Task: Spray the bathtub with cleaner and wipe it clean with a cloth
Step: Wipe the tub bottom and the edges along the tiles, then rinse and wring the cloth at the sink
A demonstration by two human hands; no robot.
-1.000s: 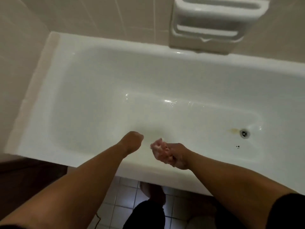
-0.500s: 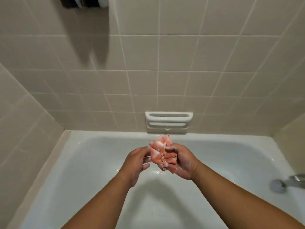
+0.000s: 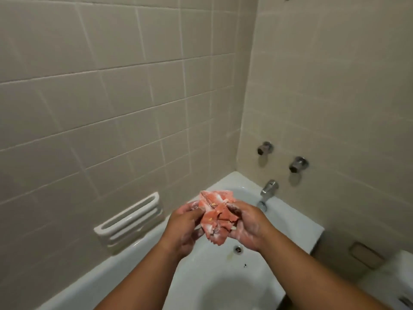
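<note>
Above the tub [image 3: 290, 218], over its drain [image 3: 238, 249], the cloth [image 3: 218, 217] is held bunched between both hands, gripped by the right hand [image 3: 248, 227] and pinched by the left hand [image 3: 185, 224]. The tub floor lies straight below, its length running leftward, so the left hand is judged nearer most of it.

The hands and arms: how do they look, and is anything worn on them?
The left forearm and right forearm are bare; no sleeve shows. The left hand and right hand carry no glove, watch or visible ring; both look wet and soapy.
</note>
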